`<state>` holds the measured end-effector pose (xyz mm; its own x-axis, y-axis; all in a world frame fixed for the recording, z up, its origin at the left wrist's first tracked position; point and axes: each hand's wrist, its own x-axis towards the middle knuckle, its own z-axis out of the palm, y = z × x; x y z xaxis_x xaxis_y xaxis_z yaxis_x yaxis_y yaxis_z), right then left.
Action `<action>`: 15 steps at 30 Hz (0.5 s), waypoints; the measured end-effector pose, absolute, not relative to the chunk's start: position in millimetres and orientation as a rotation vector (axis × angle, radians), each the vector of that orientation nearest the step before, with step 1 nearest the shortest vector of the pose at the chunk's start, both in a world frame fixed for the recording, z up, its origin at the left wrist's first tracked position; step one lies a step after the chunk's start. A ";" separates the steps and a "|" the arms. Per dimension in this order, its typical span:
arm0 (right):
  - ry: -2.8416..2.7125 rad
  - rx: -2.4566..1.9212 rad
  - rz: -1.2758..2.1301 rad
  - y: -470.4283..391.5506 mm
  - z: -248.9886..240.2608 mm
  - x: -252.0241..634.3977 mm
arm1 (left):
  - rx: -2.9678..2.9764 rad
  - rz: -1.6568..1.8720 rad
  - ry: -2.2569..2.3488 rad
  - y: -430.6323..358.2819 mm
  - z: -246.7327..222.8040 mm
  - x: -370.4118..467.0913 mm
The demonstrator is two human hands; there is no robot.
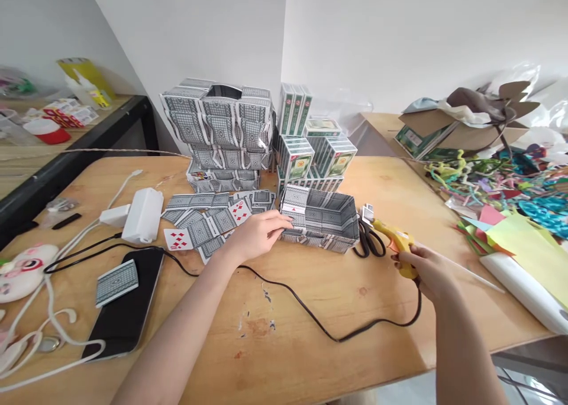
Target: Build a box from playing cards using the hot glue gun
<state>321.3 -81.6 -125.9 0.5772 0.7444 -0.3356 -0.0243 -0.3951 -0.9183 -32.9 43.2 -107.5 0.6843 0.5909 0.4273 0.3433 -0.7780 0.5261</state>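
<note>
My right hand (417,266) is wrapped round a yellow hot glue gun (402,242), whose nozzle points left toward a pair of black-handled scissors (370,239). My left hand (266,230) pinches a folded playing card (294,199) at the left end of an open box made of grey-backed cards (331,235). Part of that card is hidden behind the fingertips. Beside this hand, loose playing cards (199,227) lie spread, a few face up. Behind them stands a larger structure of folded cards (226,130) with an opening in its top.
Stacked green-and-white card packs (295,159) stand behind the box. A black cord (306,304) loops across the table front. At left lie a phone (128,310) with a card on it and a white adapter (142,216). Coloured paper (523,227) and a carton (465,136) are at right.
</note>
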 end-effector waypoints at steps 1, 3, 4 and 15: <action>-0.545 -1.767 0.971 -84.0 -122.4 318.9 | 2.488 0.834 0.737 43.2 -106.8 -32.8; -0.485 -1.711 0.999 -88.7 -114.4 315.3 | 2.486 0.843 0.752 43.2 -106.2 -32.5; -0.470 -1.673 1.002 -91.0 -110.2 313.8 | 2.485 0.852 0.761 43.2 -106.1 -32.4; -0.711 -1.833 0.644 -89.9 -75.9 240.9 | 2.446 0.949 0.820 45.1 -106.7 -34.5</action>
